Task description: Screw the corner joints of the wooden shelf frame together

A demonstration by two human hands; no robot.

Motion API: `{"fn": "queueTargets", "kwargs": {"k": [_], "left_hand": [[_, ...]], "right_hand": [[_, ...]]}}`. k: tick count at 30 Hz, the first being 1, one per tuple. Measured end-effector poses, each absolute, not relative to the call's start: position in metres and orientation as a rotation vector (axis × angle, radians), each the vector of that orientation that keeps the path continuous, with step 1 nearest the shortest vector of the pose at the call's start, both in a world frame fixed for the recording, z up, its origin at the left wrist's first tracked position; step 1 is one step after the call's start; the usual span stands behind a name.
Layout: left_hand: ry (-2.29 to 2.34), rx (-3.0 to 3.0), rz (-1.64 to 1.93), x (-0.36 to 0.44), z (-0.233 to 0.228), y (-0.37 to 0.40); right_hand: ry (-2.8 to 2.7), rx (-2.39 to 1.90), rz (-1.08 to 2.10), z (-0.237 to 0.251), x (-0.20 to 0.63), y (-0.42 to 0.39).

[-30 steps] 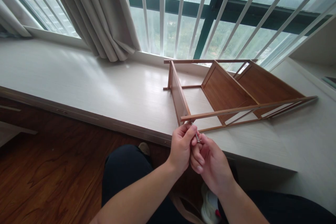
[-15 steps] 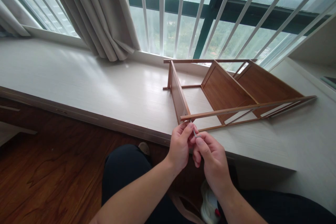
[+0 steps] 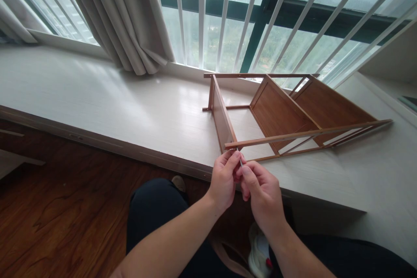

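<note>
A brown wooden shelf rack (image 3: 286,113) lies on its side on the pale window ledge. At the near left end of its front rail, my left hand (image 3: 223,178) is closed, its fingertips pinched round a thin metal hex key (image 3: 241,161) close to the wood. My right hand (image 3: 262,184) is closed on the lower end of the same hex key, just right of my left hand. The key's upper tip meets the underside of the rail. Whatever fastener sits there is hidden by my fingers and the rail.
The window ledge (image 3: 130,100) runs across the view, its front edge just beyond my knees. Behind the rack stand white window bars (image 3: 202,21), with a grey curtain (image 3: 124,17) to the left. Dark wooden floor (image 3: 65,208) lies below, and a white shoe (image 3: 259,252) is beneath my right arm.
My right hand has turned slightly with the hex key, so its bent end no longer shows between the fingers. My left hand and the rack stay almost in place.
</note>
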State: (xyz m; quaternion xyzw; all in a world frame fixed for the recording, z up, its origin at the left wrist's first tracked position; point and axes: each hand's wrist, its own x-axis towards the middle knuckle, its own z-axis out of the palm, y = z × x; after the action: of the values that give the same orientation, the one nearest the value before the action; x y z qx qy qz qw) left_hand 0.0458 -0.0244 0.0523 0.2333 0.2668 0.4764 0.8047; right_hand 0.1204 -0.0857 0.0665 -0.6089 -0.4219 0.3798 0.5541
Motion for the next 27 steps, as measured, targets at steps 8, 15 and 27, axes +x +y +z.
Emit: {"fn": "queueTargets", "kwargs": {"k": [8, 15, 27], "left_hand": [[0.568, 0.532, 0.94, 0.0445, 0.0498, -0.0221], [0.645, 0.578, 0.964, 0.0426, 0.0519, -0.0212], [0.624, 0.587, 0.943, 0.0425, 0.0514, -0.0232]], "right_hand": [[-0.725, -1.15, 1.162, 0.0641, 0.117, -0.0824], [-0.397, -0.798, 1.619, 0.0682, 0.1167, -0.0815], [-0.376, -0.891, 1.547, 0.0643, 0.1163, -0.0835]]}}
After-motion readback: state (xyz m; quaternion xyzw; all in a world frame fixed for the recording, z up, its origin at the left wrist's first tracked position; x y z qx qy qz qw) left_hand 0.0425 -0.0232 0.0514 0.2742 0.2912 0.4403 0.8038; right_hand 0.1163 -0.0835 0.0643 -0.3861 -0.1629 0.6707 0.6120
